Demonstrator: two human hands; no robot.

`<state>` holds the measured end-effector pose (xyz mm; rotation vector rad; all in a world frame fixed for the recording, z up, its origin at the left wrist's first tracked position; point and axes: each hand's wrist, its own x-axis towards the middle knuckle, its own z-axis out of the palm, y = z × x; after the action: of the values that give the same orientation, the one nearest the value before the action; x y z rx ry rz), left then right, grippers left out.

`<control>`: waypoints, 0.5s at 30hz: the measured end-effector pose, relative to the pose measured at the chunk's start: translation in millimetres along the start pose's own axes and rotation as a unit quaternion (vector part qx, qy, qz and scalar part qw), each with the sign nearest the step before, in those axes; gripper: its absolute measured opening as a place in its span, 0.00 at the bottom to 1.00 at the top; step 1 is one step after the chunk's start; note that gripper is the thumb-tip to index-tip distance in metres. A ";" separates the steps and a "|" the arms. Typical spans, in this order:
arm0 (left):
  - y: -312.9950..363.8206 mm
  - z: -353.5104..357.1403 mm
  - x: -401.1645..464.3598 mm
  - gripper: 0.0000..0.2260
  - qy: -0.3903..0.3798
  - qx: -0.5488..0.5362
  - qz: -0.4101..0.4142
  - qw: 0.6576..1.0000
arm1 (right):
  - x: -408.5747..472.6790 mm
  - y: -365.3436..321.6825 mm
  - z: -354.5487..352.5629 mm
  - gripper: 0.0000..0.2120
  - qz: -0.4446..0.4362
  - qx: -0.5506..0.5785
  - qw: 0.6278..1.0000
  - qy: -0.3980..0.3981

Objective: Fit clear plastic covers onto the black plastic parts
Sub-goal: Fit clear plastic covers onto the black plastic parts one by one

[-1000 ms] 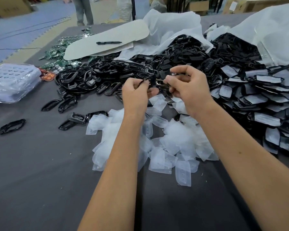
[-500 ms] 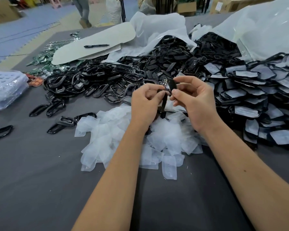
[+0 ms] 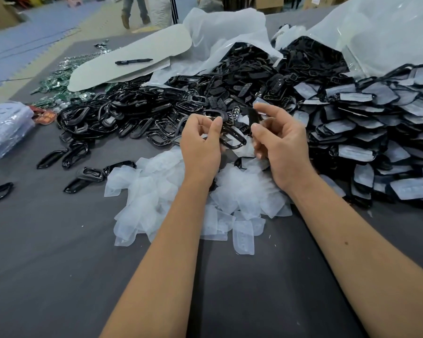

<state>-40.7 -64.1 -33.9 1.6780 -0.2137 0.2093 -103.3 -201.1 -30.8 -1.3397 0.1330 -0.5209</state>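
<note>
Left hand [image 3: 200, 145]: fingers curled, thumb and forefinger pinching a black loop-shaped frame [image 3: 232, 140] that hangs down and to the right of the thumb. Right hand [image 3: 281, 147]: fingers curled, forefinger and thumb holding a small black piece [image 3: 253, 117] by its two ends; whether a clear cover is also in this hand cannot be told. The two hands are near one another but apart, raised above the table [image 3: 59, 264] — a dark grey surface.

Directly beneath the hands lies a heap of clear plastic covers [image 3: 171, 191], loose and overlapping. Behind it, a spread of bare black frames [image 3: 122, 118]. To the right, a large pile of black parts already wearing covers [image 3: 376, 132]; faint print shows on some covers, not legible.

Further back: white plastic bags [image 3: 230, 28], a pale board [image 3: 137, 54] with a black pen [image 3: 133, 61] on it — its lettering unreadable — and green circuit boards [image 3: 56, 81]. Far left, a bundle of clear trays [image 3: 5, 128].
</note>
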 end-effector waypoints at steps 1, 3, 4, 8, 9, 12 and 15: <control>-0.4 0.0 -0.1 0.09 -0.001 -0.002 -0.001 1.000 | 0.7 0.3 -0.2 0.16 0.006 0.003 1.000 -0.003; -0.7 0.3 -0.1 0.07 0.001 -0.011 -0.003 1.000 | 1.7 1.1 -0.7 0.18 0.018 0.012 1.000 -0.007; -1.5 0.4 0.2 0.06 -0.001 -0.020 -0.005 1.000 | 2.0 1.7 -0.9 0.18 0.023 0.016 1.000 -0.005; -3.4 0.8 1.9 0.07 -0.018 -0.024 -0.019 0.999 | 1.0 1.6 -0.1 0.14 0.017 0.023 0.999 0.016; -3.5 1.1 1.5 0.07 -0.019 -0.027 -0.020 0.999 | 0.7 1.5 0.2 0.12 0.012 0.023 0.999 0.022; -3.4 2.5 1.5 0.07 -0.009 -0.030 -0.013 0.999 | 1.7 2.6 0.3 0.08 -0.004 0.007 0.999 0.043; -3.8 3.2 2.4 0.06 -0.004 -0.011 -0.004 1.000 | 2.2 3.7 0.7 0.07 -0.017 -0.005 0.998 0.063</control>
<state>-37.3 -66.9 -37.3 1.6585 -0.2149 0.1941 -100.0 -201.0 -33.7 -1.3207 0.2169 -0.6338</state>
